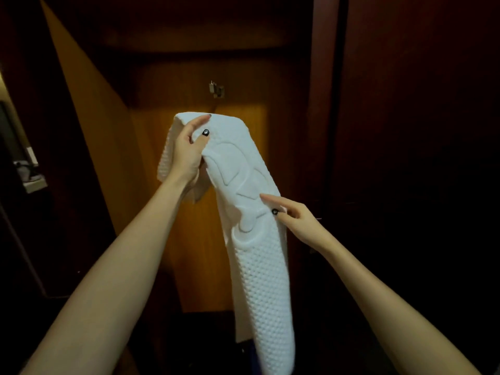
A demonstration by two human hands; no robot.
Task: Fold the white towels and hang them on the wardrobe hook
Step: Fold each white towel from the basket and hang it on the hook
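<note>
The folded white waffle-textured towel (pixel 257 266) hangs from the left hand (pixel 186 155), which grips its top. The right hand (pixel 295 220) pinches its edge. The small metal wardrobe hook (pixel 216 90) above the left hand looks bare, so hanging remains.

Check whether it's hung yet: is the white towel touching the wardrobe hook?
Apart. The head view shows the folded top of the towel, held by the left hand, below the hook, with wardrobe panel showing between them.

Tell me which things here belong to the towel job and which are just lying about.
In the job: white towel, gripped by the left hand and pinched by the right hand; hook on the wardrobe panel, bare.
Lying about: blurred items on a ledge at the far left.
</note>
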